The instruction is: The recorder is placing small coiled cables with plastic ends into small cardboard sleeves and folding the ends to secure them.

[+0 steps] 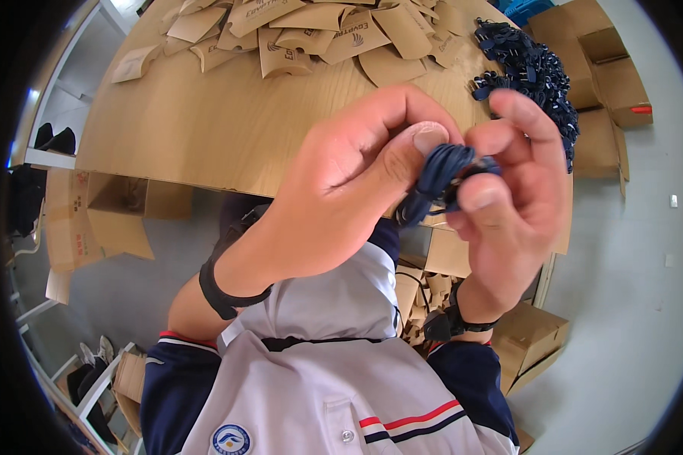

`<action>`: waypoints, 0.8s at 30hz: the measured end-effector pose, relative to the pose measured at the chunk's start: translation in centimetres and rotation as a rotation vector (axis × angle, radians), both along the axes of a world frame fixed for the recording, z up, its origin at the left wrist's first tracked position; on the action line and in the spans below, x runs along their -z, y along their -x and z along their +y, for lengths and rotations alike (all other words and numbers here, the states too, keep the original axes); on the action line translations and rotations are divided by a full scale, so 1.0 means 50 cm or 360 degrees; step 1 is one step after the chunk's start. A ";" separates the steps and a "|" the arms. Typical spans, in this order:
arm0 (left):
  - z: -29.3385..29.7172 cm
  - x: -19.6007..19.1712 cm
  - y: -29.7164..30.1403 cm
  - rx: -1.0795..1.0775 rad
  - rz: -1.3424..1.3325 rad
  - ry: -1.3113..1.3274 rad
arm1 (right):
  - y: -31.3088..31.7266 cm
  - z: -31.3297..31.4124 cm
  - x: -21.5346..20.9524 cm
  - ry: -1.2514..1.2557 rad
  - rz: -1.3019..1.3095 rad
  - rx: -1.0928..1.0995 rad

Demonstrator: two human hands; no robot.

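Note:
In front of my chest, over the near edge of the table, both hands hold a small coiled bundle of dark blue cable (445, 173). My left hand (349, 171) pinches the coil's upper left side between thumb and bent fingers. On the other side, my right hand (520, 189) has its thumb and a finger closed on the bundle's right end, its other fingers curled and raised. A small light-coloured part shows near the right thumb; its kind is hard to make out. Similar dark blue cable bundles (535, 72) lie heaped at the table's right edge.
Flat brown paper pillow boxes (296, 30) are piled across the far side of the wooden table (197, 129). Open cardboard cartons stand at the right (584, 68) and at the left (99, 220). Below the table, a carton (448, 254) holds small brown pieces.

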State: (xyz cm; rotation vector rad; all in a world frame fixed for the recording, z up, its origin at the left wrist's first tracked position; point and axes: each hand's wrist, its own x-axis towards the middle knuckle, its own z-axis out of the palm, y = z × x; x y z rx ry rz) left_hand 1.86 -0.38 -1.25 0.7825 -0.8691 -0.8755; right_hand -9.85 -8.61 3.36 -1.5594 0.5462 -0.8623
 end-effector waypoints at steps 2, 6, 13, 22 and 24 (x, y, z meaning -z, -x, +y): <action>0.002 -0.003 -0.002 -0.0047 -0.0055 0.0007 | 0.008 -0.006 0.025 -0.0002 -0.0033 -0.0196; 0.014 -0.004 0.007 -0.0640 -0.0746 -0.0294 | 0.030 -0.001 0.031 0.0150 0.0062 -0.0306; 0.048 0.023 0.007 -0.0582 -0.1115 0.0029 | 0.038 0.002 0.051 0.0470 0.0041 -0.0052; 0.066 0.058 0.005 0.0216 -0.0266 -0.0696 | 0.024 0.011 0.086 0.0795 -0.0475 0.0257; 0.075 0.064 0.005 0.0488 0.0159 -0.0592 | 0.009 0.038 0.087 0.0554 -0.0520 0.0351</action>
